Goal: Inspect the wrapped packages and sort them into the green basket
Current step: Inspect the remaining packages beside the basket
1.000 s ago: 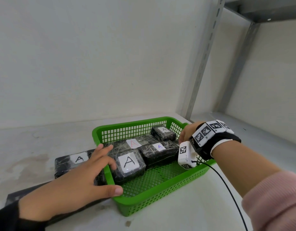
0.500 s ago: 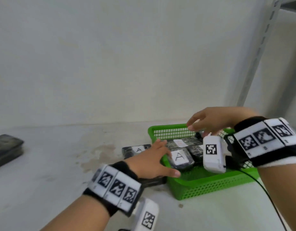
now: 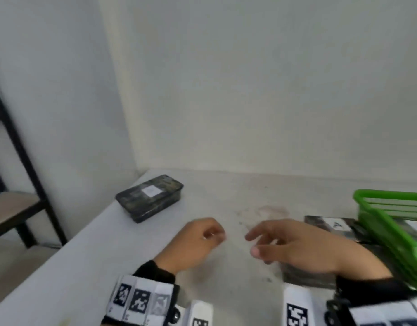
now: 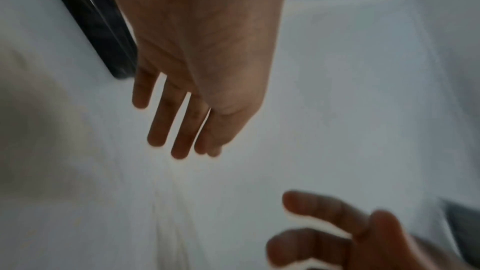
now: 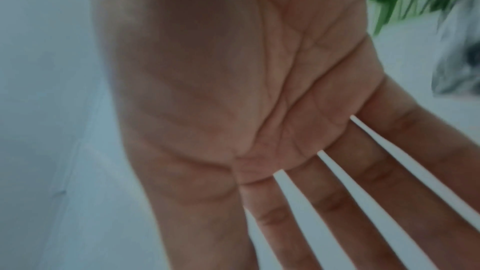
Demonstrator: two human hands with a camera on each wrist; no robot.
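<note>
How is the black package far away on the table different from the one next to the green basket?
The far package lies alone near the table's left corner; the near package lies right beside the green basket. The far one shows whole; the right hand hides part of the near one. The near label reads A; the far label is too blurred to read. Both are dark, wrapped, white-labelled.

Black wrapped package (image 3: 149,197) far from green basket (image 3: 388,222)

Green basket (image 3: 390,222); black wrapped package (image 3: 149,197) bearing a white label (image 3: 151,191).
</note>
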